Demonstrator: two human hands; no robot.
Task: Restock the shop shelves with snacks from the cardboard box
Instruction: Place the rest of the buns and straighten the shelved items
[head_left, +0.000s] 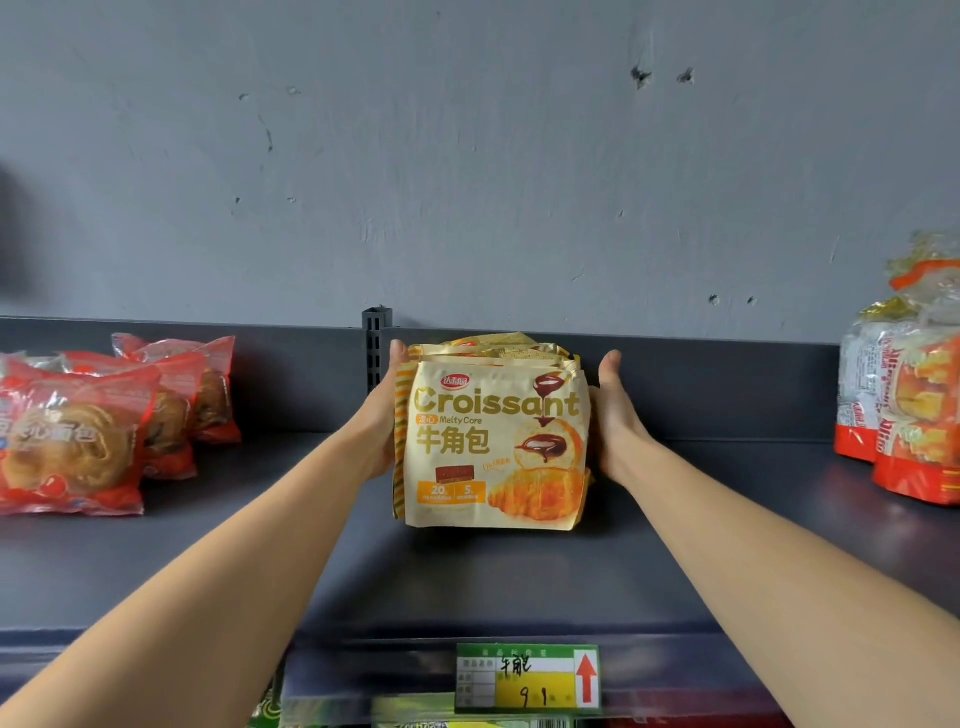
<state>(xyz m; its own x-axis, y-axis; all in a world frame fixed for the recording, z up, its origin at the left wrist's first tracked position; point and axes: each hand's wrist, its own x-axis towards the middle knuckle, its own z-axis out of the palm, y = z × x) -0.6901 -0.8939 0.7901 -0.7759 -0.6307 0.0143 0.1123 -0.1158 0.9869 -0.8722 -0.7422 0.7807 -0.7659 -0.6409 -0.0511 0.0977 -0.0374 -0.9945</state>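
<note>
Placement step, folks: we're squaring up a small stack of croissant packs (493, 436) on the shelf (467, 582). The packs stand upright, front label facing us, about the middle of the shelf and close to its back edge. More packs are lined up behind the front one, though we can't count them.

Our left hand (383, 415) lies flat against the stack's 9 o'clock side. Our right hand (618, 415) lies flat against its 3 o'clock side. Fingers on both look pretty much straight, so it's a palm squeeze from either side and not a curled grip. The bottom of the front pack seems to touch the shelf, but we can't tell how much weight is on it.

Red bread packs (78, 436) sit well off at 9 o'clock, and orange-and-white packs (909, 410) well off at 3 o'clock. The price tag (527, 678) is at 6 o'clock on the shelf lip, pretty much lined up with the stack.

Our guess is the stack is nearly where it belongs. Next we'd ease both palms away together and watch that the soft bags don't flop forward. Then it's back to the cardboard box, which isn't in view, for more.
</note>
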